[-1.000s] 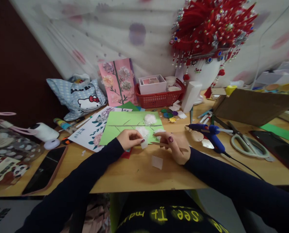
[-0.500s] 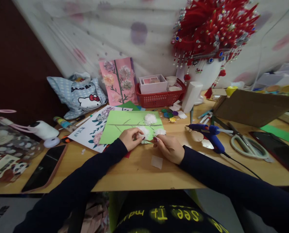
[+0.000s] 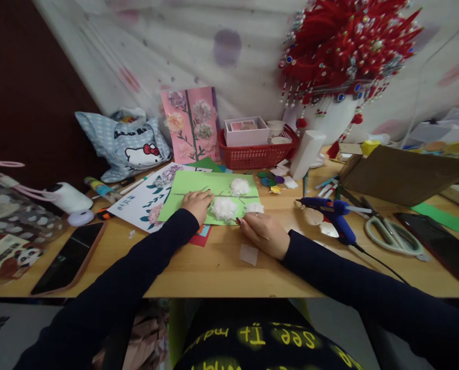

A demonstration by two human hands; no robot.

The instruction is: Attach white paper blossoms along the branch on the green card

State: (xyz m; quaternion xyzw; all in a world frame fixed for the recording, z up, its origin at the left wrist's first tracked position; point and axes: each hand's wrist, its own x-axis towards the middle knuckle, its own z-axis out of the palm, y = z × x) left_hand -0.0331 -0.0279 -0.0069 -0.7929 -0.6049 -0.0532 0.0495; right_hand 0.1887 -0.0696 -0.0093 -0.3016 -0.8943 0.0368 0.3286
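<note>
A light green sheet (image 3: 175, 209) bears a drawn dark branch and three fluffy white paper flowers. One white flower (image 3: 224, 207) sits between my hands, another (image 3: 239, 187) is above the branch, and a third (image 3: 254, 207) is partly covered by my right hand. My left hand (image 3: 197, 204) lies on the sheet's left half, fingers stretched out and holding nothing. At the sheet's lower right edge, my right hand (image 3: 265, 232) pinches a thin stick, its tip by the middle flower; most of it is hidden by the fingers. A small whitish paper square (image 3: 249, 255) lies below that hand.
On the right are a blue glue gun (image 3: 331, 210), scissors (image 3: 395, 234) and a phone (image 3: 441, 241). A red basket (image 3: 252, 158) and a pink flower picture (image 3: 190, 126) stand behind. Another phone (image 3: 69, 259) lies left; a beaded red headdress (image 3: 348, 56) rises at the back right.
My left hand has left the middle flower and moved left, flattening onto the green sheet. The middle flower now shows fully. My right hand stays near the sheet's lower edge.
</note>
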